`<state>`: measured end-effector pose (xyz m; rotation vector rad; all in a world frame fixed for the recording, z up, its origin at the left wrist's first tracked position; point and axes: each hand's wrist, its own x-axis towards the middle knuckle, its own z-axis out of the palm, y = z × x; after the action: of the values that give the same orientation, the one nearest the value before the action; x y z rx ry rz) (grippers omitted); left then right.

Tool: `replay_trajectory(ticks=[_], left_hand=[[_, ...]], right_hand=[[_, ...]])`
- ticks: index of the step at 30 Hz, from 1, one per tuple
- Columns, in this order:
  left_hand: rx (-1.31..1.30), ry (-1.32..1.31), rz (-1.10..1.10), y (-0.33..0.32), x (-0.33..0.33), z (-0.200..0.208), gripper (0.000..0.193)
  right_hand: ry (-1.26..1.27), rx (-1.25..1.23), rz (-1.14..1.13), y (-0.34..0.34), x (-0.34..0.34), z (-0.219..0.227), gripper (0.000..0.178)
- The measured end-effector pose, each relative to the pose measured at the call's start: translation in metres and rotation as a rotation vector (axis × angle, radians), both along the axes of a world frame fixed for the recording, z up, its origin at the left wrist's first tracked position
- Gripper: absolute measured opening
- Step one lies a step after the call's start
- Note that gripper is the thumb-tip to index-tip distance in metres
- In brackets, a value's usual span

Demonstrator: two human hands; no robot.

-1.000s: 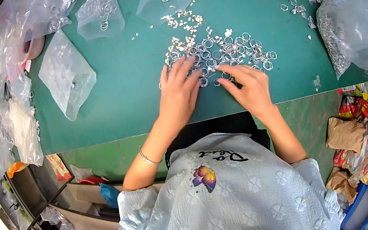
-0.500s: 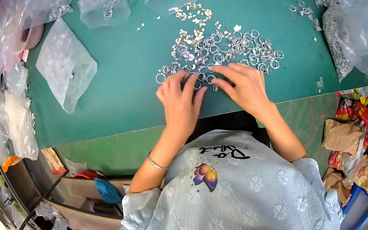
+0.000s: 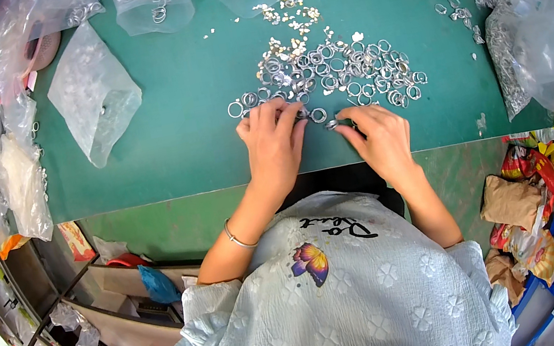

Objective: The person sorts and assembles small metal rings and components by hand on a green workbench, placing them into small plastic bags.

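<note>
A loose spread of silvery metal rings [image 3: 332, 67] lies on the green tabletop in front of me. My left hand [image 3: 269, 143] rests at the near left edge of the spread, its thumb and forefinger closed on a ring [image 3: 301, 114]; its other fingers are curled beside more rings. A little to the right, my right hand [image 3: 383, 138] pinches another ring [image 3: 331, 124] between thumb and forefinger, just off the near side of the spread. A single ring [image 3: 318, 115] lies flat between the two hands. Small pale chips [image 3: 290, 18] are scattered at the spread's far side.
An open clear plastic bag [image 3: 94, 94] lies at the left. Bags holding rings [image 3: 152, 2] stand along the far edge. At the right edge are full bags [image 3: 507, 58] and several loose rings. Below the table's left are shelf compartments [image 3: 115, 305]; wrappers [image 3: 520, 204] lie at the right.
My hands have come a little further apart. The right hand has drawn slightly right and toward me, with a ring now visible in its pinch, away from the spread.
</note>
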<state>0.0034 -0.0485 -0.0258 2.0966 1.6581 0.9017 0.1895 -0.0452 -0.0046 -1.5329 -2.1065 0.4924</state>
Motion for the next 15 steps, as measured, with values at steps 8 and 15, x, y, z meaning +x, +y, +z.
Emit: replay_trajectory(ticks=[8,15], left_hand=[[-0.186,-0.48,0.055,-0.009,-0.007,0.016,0.032],[-0.384,-1.013,-0.048,-0.021,0.001,0.023,0.028]], right_hand=[[0.37,-0.335,-0.146,-0.006,-0.002,0.017,0.017],[0.84,-0.612,-0.033,-0.01,-0.023,-0.001,0.015]])
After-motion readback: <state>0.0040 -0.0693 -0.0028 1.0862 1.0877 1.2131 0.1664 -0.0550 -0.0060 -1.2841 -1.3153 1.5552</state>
